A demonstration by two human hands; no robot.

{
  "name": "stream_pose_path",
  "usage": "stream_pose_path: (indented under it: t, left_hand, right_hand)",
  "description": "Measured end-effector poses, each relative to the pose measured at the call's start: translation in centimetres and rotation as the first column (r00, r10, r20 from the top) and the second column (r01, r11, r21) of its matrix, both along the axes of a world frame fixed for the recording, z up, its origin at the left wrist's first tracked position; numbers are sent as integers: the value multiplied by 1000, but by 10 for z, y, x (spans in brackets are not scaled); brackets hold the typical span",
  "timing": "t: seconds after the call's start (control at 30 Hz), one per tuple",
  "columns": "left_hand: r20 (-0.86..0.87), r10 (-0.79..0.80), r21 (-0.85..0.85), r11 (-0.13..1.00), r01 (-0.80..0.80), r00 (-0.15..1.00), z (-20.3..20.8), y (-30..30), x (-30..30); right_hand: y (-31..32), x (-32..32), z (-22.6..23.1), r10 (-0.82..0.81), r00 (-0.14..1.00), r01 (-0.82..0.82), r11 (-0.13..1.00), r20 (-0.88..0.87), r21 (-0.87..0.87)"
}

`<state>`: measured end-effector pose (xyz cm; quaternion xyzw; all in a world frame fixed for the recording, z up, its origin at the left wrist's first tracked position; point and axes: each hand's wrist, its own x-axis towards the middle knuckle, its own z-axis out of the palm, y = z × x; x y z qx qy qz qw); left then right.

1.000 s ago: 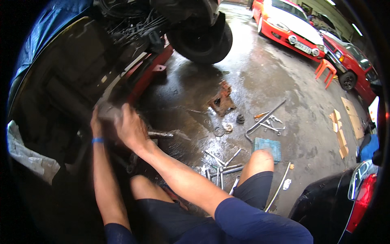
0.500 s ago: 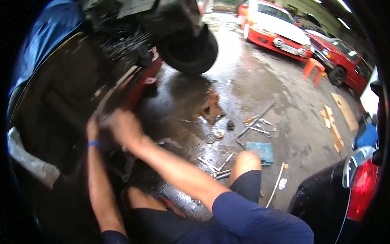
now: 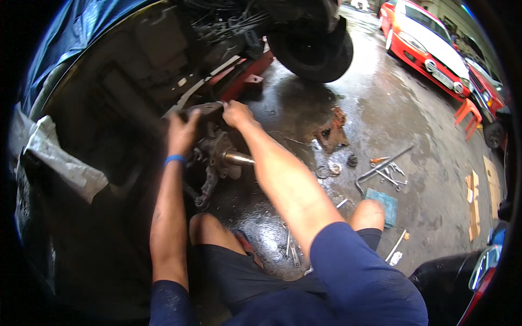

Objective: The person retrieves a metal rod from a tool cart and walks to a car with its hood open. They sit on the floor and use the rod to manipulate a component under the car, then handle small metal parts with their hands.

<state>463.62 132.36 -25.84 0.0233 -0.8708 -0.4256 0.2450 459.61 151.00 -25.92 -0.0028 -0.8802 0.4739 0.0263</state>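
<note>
Both my arms reach forward to a dark metal suspension part (image 3: 209, 111) beneath the raised vehicle. My right hand (image 3: 237, 114) is closed at its right end. At the left end my left hand (image 3: 182, 133), with a blue wristband, curls round the part with its thumb raised; its fingers are partly hidden and blurred. Just below my hands hangs a steering knuckle (image 3: 217, 149), its shiny bare spindle (image 3: 239, 158) pointing right. How the suspension part joins the knuckle is too dark to tell.
A wheel (image 3: 315, 51) is ahead, beside a red metal beam (image 3: 242, 76). On the wet floor lie a rusty bracket (image 3: 333, 133), several wrenches (image 3: 391, 176), a long bar (image 3: 385, 165) and a teal case (image 3: 385, 205). An orange stool (image 3: 467, 115) and parked red-and-white car (image 3: 429, 41) stand right.
The view has swung left, so the floor things sit farther right. My hands, blurred and close together before, are now apart on the suspension part, and the knuckle and spindle show below them.
</note>
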Motion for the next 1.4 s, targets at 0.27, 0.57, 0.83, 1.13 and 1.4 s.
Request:
stream_pose_path:
  t: [0.27, 0.57, 0.83, 1.13, 1.4]
  left_hand:
    - [38, -54, -359, 931, 64, 998, 31, 10, 24]
    - [219, -179, -207, 952, 225, 959, 21, -22, 13]
    - [75, -120, -358, 924, 138, 990, 6, -12, 16]
    - [-200, -274, -339, 920, 195, 941, 72, 81, 63]
    - [-56, -781, -287, 609, 739, 622, 66, 162, 131]
  right_hand:
    - [-27, 13, -59, 170, 959, -216, 957, -227, -195]
    - [-12, 6, -49, 393, 862, -392, 917, -321, 70]
    - [-16, 9, -63, 296, 841, -335, 942, -452, -5]
    - [40, 58, -36, 59, 818, -314, 880, -573, -357]
    - [160, 162, -47, 206, 795, -582, 523, -570, -623]
